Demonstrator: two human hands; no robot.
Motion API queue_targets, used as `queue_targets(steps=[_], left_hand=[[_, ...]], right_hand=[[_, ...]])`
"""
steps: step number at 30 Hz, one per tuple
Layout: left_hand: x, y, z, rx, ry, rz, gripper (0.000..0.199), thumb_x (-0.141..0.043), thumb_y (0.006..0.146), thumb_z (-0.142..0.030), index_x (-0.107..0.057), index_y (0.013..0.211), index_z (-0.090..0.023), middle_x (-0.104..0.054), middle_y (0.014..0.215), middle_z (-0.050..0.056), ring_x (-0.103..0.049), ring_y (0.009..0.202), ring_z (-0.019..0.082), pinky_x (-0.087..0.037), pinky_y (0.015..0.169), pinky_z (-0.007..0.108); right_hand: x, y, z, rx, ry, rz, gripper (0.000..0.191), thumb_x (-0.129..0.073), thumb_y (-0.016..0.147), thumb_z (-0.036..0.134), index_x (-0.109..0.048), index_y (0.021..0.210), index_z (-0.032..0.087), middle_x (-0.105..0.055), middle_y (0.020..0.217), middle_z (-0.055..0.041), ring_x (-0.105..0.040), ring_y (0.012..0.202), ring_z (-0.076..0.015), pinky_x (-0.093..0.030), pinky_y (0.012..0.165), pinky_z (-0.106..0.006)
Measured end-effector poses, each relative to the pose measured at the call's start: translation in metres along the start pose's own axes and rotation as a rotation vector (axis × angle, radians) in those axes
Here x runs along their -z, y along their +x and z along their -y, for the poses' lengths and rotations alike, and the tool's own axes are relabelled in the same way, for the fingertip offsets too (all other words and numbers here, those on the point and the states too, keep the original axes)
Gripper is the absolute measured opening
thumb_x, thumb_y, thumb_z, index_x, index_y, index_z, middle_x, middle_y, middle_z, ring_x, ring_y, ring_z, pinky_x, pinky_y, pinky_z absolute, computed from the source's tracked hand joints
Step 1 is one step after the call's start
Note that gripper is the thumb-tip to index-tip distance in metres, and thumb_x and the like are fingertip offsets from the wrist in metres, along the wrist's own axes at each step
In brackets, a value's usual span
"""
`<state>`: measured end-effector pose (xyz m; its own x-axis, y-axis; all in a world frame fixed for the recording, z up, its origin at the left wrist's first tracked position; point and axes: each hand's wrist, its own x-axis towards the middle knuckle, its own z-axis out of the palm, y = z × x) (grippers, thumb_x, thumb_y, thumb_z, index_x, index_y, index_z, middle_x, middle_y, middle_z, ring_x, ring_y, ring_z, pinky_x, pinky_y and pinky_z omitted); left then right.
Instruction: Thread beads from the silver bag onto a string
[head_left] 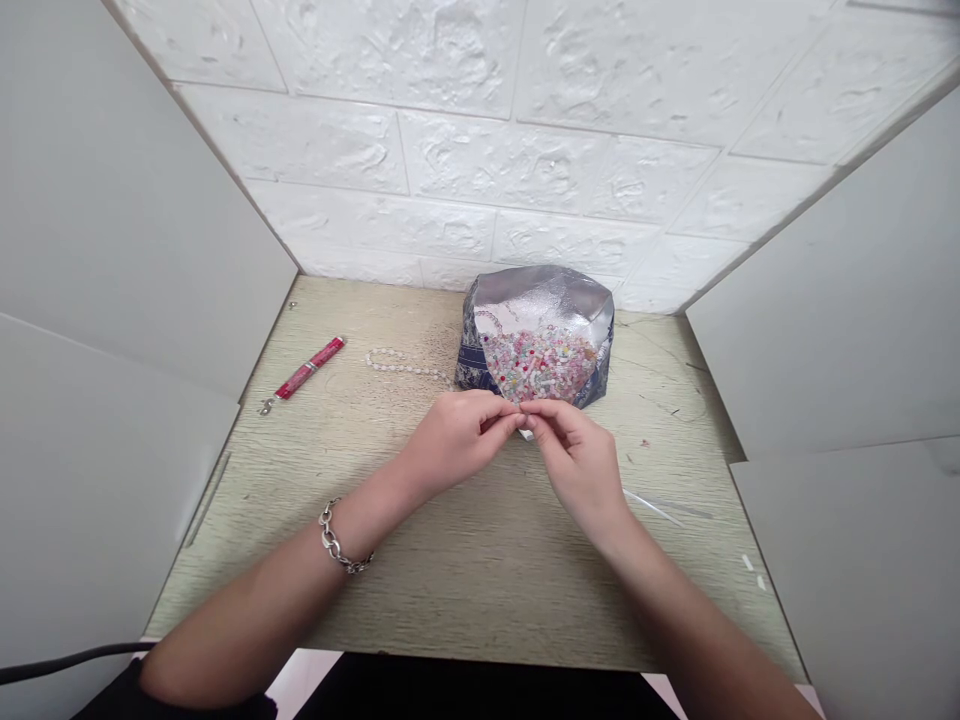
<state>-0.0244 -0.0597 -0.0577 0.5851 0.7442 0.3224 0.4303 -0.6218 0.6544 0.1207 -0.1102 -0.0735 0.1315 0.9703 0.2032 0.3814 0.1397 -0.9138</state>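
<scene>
My left hand [465,435] and my right hand [574,450] meet fingertip to fingertip at the front edge of an open silver-lined bag [551,290]. Both are pinched closed, thumb against forefinger, and what lies between the fingertips is too small to make out. Many small coloured beads [540,365] in pink, red, white and green fill the bag. A string of white beads [397,366] lies on the table, running up to the bag's left side. A silver chain bracelet [334,540] circles my left wrist.
On the left of the wooden table [480,580] lies a red tube-shaped packet [310,368] with a small metal piece [266,406] by its lower end. A thin white strip [654,508] is right of my right hand. Grey panels and a white brick wall [450,150] enclose the table.
</scene>
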Motion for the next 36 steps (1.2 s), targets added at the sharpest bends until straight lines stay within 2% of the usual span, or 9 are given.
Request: queue_targets(steps=[3,9,13,21,24,28,31,34,36], left_hand=[[0.0,0.001,0.0,0.067,-0.074,0.026,0.02,-0.049,0.08,-0.024,-0.067,0.076,-0.016,-0.064,0.066,0.002,-0.055,0.06,0.01,-0.039,0.057,0.021],[0.0,0.005,0.002,0.346,-0.476,0.127,0.024,-0.054,0.076,-0.033,-0.068,0.083,-0.015,-0.069,0.078,0.004,-0.059,0.069,0.014,-0.044,0.063,0.024],[0.001,0.006,0.001,0.436,-0.614,0.155,0.026,-0.058,0.072,-0.037,-0.069,0.081,-0.014,-0.068,0.078,0.003,-0.058,0.07,0.013,-0.043,0.065,0.024],[0.004,0.007,-0.003,0.487,-0.744,0.184,0.022,-0.063,0.068,-0.034,-0.066,0.068,-0.013,-0.052,0.052,-0.004,-0.038,0.048,0.004,-0.028,0.045,0.018],[0.007,0.007,-0.002,0.464,-0.802,0.203,0.023,-0.062,0.068,-0.035,-0.063,0.065,-0.012,-0.042,0.046,-0.006,-0.031,0.044,0.002,-0.023,0.041,0.017],[0.008,0.007,-0.001,0.492,-0.855,0.21,0.025,-0.061,0.068,-0.038,-0.06,0.068,-0.012,-0.037,0.042,-0.008,-0.029,0.04,0.003,-0.021,0.038,0.017],[0.009,0.007,-0.001,0.512,-0.88,0.22,0.025,-0.06,0.068,-0.037,-0.059,0.068,-0.012,-0.036,0.041,-0.009,-0.029,0.038,0.003,-0.021,0.038,0.017],[0.01,0.007,-0.002,0.514,-0.888,0.221,0.023,-0.06,0.068,-0.036,-0.058,0.067,-0.013,-0.036,0.04,-0.009,-0.03,0.038,0.003,-0.022,0.038,0.017],[0.012,0.007,-0.003,0.504,-0.889,0.234,0.023,-0.06,0.068,-0.035,-0.058,0.067,-0.013,-0.037,0.041,-0.008,-0.03,0.038,0.003,-0.022,0.038,0.017]], right_hand=[[0.002,0.001,0.002,0.076,-0.016,0.001,0.017,-0.05,0.08,0.02,-0.064,0.087,0.026,-0.063,0.084,-0.0007,-0.057,0.078,-0.0145,-0.044,0.073,-0.029],[0.005,0.003,0.004,0.159,-0.051,-0.022,0.017,-0.053,0.08,0.019,-0.066,0.088,0.026,-0.06,0.083,-0.001,-0.056,0.077,-0.0126,-0.045,0.07,-0.026],[0.006,0.003,0.006,0.21,-0.095,-0.098,0.012,-0.056,0.078,0.019,-0.066,0.085,0.022,-0.06,0.081,-0.0014,-0.057,0.076,-0.0122,-0.047,0.068,-0.025],[0.011,-0.001,0.012,0.457,-0.336,-0.126,0.01,-0.054,0.077,0.012,-0.062,0.077,0.019,-0.059,0.075,-0.0024,-0.057,0.069,-0.0109,-0.047,0.063,-0.023],[0.014,-0.001,0.017,0.378,-0.22,-0.076,0.007,-0.053,0.078,0.015,-0.057,0.075,0.019,-0.058,0.079,-0.0027,-0.056,0.075,-0.0121,-0.047,0.068,-0.025],[0.025,0.003,0.026,0.076,0.416,0.039,0.01,-0.046,0.083,0.029,-0.047,0.077,0.022,-0.057,0.09,-0.0021,-0.056,0.089,-0.0145,-0.048,0.078,-0.033],[0.04,0.007,0.031,-0.112,0.775,0.076,0.012,-0.045,0.082,0.033,-0.042,0.077,0.024,-0.044,0.059,0.0049,-0.053,0.057,-0.0092,-0.051,0.072,-0.032],[0.049,0.007,0.033,-0.117,0.751,0.092,0.014,-0.042,0.083,0.036,-0.043,0.076,0.025,-0.018,0.048,0.0083,-0.021,0.034,-0.0061,-0.041,0.041,-0.021],[0.048,0.003,0.031,-0.012,0.488,0.069,0.014,-0.047,0.081,0.04,-0.048,0.082,0.026,-0.019,0.046,0.0084,-0.017,0.034,-0.0063,-0.027,0.033,-0.019]])
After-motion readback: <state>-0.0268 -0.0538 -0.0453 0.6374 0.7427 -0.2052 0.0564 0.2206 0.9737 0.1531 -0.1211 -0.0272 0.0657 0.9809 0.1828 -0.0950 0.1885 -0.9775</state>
